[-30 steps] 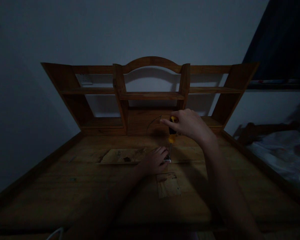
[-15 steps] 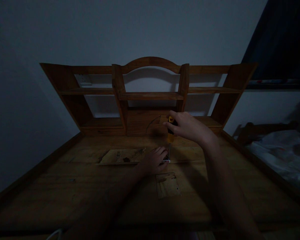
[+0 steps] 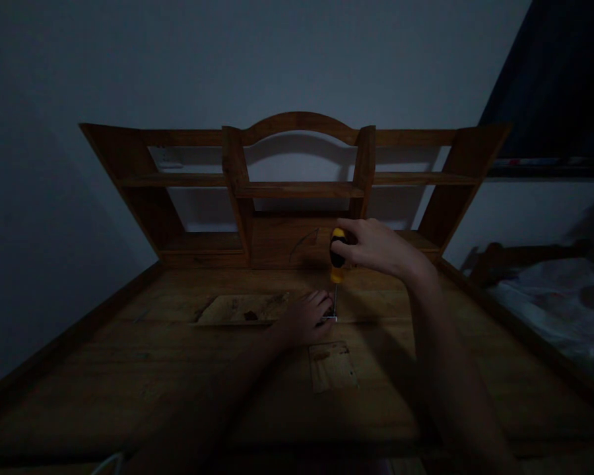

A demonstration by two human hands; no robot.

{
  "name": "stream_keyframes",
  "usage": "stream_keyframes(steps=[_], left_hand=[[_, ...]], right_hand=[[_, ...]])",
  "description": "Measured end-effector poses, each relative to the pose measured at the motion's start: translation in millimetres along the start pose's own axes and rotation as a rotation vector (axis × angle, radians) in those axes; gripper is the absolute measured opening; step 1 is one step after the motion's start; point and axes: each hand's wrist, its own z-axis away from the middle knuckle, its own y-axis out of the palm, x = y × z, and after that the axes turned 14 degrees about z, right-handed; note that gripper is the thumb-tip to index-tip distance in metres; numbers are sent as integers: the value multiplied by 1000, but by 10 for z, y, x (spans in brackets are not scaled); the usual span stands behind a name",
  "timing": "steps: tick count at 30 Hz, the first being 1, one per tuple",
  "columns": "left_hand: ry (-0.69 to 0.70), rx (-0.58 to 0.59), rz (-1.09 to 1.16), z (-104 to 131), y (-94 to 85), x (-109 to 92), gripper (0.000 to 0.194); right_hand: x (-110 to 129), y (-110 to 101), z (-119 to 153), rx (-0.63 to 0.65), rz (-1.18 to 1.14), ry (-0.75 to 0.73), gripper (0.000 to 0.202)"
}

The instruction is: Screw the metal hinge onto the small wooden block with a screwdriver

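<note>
Right grip (image 3: 376, 247), screwdriver (image 3: 336, 273) within desk edges (image 3: 517, 328).

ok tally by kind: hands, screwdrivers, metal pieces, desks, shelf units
Hands: 2, the left hand and the right hand
Screwdrivers: 1, the yellow and black screwdriver in the right hand
Metal pieces: 1 visible, the small metal piece at the left hand's fingers
Desks: 1, the wooden desk
Shelf units: 1, the wooden shelf unit
Total: 6

The wooden table (image 3: 178, 382) had a slatted top with a discolored, worn strip. A wooden shelf unit (image 3: 301, 190) with an arched center stood along its far edge.
</note>
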Motion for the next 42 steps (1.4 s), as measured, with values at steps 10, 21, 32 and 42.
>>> stream_keyframes(steps=[10,21,32,42], left_hand=[[2,0,-5,6,11,24,23],[5,-6,-19,5,1,-14,23],[-1,-10,-8,22,15,23,23],[0,-10,1,22,9,12,25]], right_hand=[[-51,-2,21,-56,-6,-26,27],[-21,91,-9,-157,203,77,48],[-86,28,-27,-92,-189,-128,31],[-153,-65,33,-33,-216,-141,26]])
